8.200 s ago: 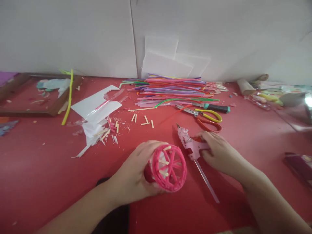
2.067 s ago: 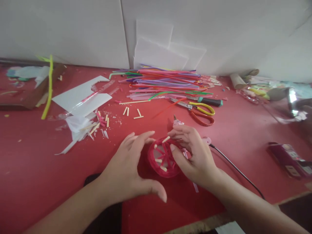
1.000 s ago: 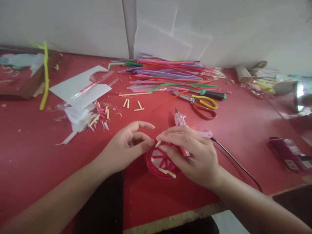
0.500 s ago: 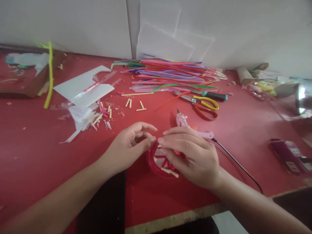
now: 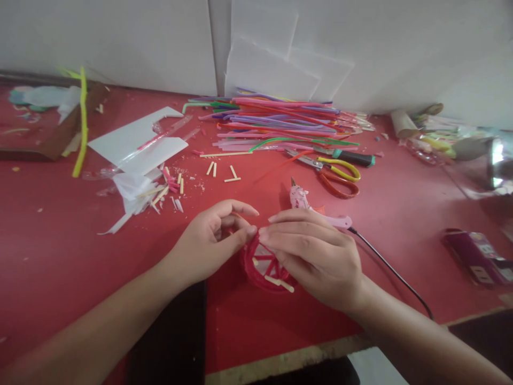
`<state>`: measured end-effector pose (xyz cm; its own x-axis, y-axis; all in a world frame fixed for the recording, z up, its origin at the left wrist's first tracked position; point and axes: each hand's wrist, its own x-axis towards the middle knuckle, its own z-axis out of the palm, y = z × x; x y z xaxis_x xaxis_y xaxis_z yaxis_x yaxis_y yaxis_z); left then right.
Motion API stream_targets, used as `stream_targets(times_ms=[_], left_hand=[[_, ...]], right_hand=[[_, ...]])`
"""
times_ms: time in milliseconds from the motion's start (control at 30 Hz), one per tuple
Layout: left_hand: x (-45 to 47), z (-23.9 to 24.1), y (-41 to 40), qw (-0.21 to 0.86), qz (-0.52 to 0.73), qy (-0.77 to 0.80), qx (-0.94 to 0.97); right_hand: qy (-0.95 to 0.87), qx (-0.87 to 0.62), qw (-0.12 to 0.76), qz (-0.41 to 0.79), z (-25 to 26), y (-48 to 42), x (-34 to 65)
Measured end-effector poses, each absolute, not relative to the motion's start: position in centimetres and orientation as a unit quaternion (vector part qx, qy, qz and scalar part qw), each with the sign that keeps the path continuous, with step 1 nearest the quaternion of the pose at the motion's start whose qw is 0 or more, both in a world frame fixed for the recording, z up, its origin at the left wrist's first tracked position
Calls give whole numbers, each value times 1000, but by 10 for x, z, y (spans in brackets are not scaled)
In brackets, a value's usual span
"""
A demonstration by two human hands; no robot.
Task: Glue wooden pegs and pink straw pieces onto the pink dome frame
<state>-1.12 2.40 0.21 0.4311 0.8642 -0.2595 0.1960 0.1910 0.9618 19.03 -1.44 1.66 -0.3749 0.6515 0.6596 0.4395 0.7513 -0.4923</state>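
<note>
A round red pipe-cleaner ring with spokes (image 5: 253, 275) rests near the table's front, partly hidden under my hands. A short pale wooden stick (image 5: 279, 283) lies across its near rim. My left hand (image 5: 216, 240) has its thumb and bent fingers closed at the far left of the rim. Opposite it, my right hand (image 5: 320, 256) covers the ring's right side, fingertips pressed together at the far rim. What sits under those fingertips is hidden. Just beyond my right hand is a pink glue gun (image 5: 300, 199), its nozzle pointing away.
Scissors (image 5: 339, 176) and a dark-handled cutter (image 5: 355, 158) lie behind the glue gun. Colourful pipe cleaners (image 5: 280, 120) are heaped at the back. Cut stick pieces (image 5: 211, 169) and white card (image 5: 140, 141) spread leftward. A black cord (image 5: 393, 272) runs right, toward a purple box (image 5: 475, 255).
My right fingertips have shifted slightly along the rim. A pale stick end that showed at them earlier is out of sight. My left hand has hardly moved.
</note>
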Motion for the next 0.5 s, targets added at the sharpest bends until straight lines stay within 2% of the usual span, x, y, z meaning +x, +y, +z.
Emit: stream_targets(times_ms=[500], left_hand=[[-12, 2, 22, 618, 268, 453, 585]], right_hand=[[-823, -336, 448, 99, 15, -14, 189]])
